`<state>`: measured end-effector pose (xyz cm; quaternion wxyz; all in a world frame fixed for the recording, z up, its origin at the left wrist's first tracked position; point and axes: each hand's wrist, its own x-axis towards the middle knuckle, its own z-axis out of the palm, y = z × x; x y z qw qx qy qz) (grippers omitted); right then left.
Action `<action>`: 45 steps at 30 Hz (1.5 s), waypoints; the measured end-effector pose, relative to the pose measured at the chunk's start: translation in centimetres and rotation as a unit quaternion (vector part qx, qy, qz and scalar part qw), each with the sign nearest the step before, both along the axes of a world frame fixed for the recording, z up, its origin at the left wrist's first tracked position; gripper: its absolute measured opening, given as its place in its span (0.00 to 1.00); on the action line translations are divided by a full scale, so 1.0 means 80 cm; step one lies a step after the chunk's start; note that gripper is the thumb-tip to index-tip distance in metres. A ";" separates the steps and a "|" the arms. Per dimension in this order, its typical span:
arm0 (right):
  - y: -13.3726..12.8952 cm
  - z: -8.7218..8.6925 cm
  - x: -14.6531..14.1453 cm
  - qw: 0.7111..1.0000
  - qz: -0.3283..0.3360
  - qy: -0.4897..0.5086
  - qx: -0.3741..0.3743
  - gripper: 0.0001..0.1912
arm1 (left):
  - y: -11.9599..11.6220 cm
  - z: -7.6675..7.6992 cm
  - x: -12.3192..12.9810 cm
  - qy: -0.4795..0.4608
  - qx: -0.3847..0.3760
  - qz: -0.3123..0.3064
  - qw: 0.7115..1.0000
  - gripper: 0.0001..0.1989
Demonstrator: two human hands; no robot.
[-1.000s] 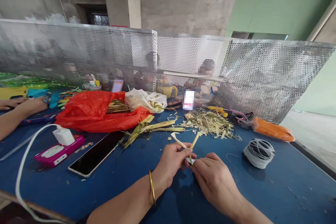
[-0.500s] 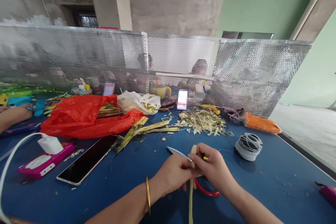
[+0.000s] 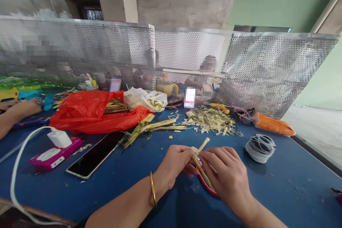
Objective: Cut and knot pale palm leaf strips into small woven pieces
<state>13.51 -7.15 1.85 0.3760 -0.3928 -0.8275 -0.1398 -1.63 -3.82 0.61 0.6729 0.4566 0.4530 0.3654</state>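
Pale plant strips [image 3: 203, 145] cross between my two hands near the middle of the blue table. My left hand [image 3: 179, 162], with a gold bangle at its wrist, pinches them where they cross. My right hand [image 3: 227, 171] is closed at the right of the crossing, its fingers against the strip that runs down toward the lower right. Scissors with red handles [image 3: 207, 185] show below and between the hands; their blades are mostly hidden. Behind the hands lies a heap of shredded plant pieces [image 3: 213, 120].
A red plastic bag [image 3: 80, 110], a white bag [image 3: 144, 98], leaf strips [image 3: 160, 125], a black phone [image 3: 94, 155] and a magenta power strip [image 3: 56, 156] are leftward. Right are a wire coil [image 3: 260, 148] and an orange packet [image 3: 274, 124]. Another person's hand [image 3: 28, 107] is far left.
The pale strip has gone from upright to slanted, with a folded crossing at its top. My right hand has turned palm down. The scissors' blades are now largely covered. The view has shifted slightly.
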 end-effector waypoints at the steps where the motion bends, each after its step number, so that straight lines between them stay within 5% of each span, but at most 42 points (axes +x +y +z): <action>1: -0.001 -0.001 -0.002 1.000 0.003 -0.012 0.002 0.07 | 0.000 0.001 0.000 -0.011 -0.008 0.008 1.000 0.13; 11: 0.000 -0.010 -0.010 0.999 -0.032 -0.026 0.000 0.10 | -0.004 0.011 -0.006 -0.148 -0.030 -0.030 0.988 0.07; 22: 0.004 -0.034 -0.012 0.998 -0.031 -0.056 -0.021 0.11 | -0.003 0.002 -0.003 -0.168 -0.034 0.001 0.985 0.20; 32: 0.002 -0.025 -0.020 0.974 0.060 -0.214 0.046 0.12 | -0.006 0.003 0.001 -0.169 -0.072 0.038 0.982 0.21; 40: 0.005 -0.022 -0.014 0.999 0.010 0.010 -0.045 0.08 | -0.004 0.001 0.000 -0.170 -0.069 0.050 0.982 0.18; 45: 0.017 -0.029 -0.006 0.945 -0.058 0.236 -0.220 0.08 | -0.004 0.002 -0.002 -0.158 -0.064 0.021 0.985 0.17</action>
